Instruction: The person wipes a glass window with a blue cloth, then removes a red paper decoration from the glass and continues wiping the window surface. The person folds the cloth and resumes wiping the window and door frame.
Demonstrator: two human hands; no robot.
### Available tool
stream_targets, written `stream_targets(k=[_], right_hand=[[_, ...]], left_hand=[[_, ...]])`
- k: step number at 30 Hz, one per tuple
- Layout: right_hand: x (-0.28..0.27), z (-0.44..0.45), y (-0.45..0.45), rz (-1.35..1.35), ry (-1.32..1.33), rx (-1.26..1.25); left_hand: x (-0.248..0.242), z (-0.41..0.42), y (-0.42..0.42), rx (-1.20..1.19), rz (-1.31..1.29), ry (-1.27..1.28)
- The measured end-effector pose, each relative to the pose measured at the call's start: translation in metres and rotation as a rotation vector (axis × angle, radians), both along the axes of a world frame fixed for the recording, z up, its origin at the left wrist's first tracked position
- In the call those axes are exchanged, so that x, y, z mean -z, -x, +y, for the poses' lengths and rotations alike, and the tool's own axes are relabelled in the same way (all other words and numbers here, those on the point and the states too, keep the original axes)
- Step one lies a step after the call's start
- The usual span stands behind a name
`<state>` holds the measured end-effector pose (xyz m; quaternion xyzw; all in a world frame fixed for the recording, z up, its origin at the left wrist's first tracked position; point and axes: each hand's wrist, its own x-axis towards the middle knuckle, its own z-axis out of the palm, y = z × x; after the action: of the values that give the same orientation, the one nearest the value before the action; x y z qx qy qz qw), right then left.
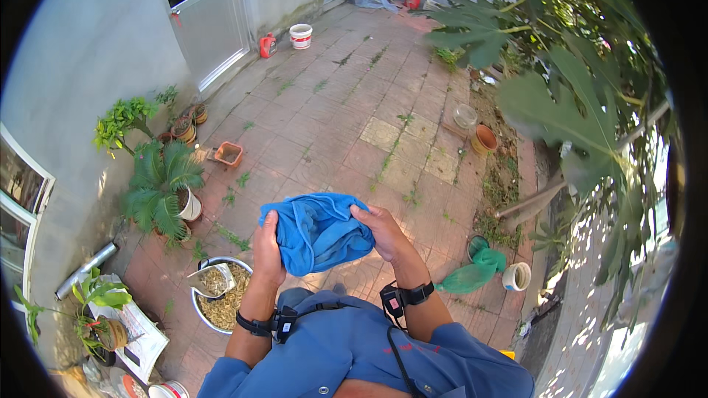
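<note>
A crumpled blue cloth point(323, 235) is stretched between my two hands in front of my body. My left hand point(269, 249) grips its left side, thumb on top and the other fingers hidden behind the cloth. At the right edge, my right hand point(384, 230) pinches the cloth with the thumb over it; the fingers beneath are mostly out of sight. Folds and a hollow show in the middle of the cloth. Each wrist wears a black strap with a small device, the left one point(285, 323) and the right one point(394, 304).
A basin point(202, 309) of dry plant pieces with a scoop point(218, 282) stands by my left forearm. Potted plants point(166, 188) line the left wall. A green net bag point(473, 273) and white bucket point(516, 276) lie right. Fig branches point(575, 105) overhang the tiled yard point(332, 143).
</note>
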<state>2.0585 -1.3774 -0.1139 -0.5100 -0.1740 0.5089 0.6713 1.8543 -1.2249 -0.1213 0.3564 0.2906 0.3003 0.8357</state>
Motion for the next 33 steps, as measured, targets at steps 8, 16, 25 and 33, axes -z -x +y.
stream_targets(k=[8, 16, 25, 33], right_hand=[[0.037, 0.158, -0.12, -0.181, 0.072, -0.112], [0.022, 0.327, -0.243, -0.226, 0.095, 0.129], [0.044, 0.518, -0.345, -0.24, 0.165, 0.234], [0.081, 0.767, -0.439, -0.24, 0.116, -0.148]], left_hand=[[0.017, 0.15, -0.111, -0.175, -0.098, 0.117], [0.002, 0.344, -0.252, 0.118, -0.197, -0.078], [-0.006, 0.536, -0.346, 0.166, -0.19, -0.265], [0.024, 0.716, -0.406, -0.117, -0.04, -0.217]])
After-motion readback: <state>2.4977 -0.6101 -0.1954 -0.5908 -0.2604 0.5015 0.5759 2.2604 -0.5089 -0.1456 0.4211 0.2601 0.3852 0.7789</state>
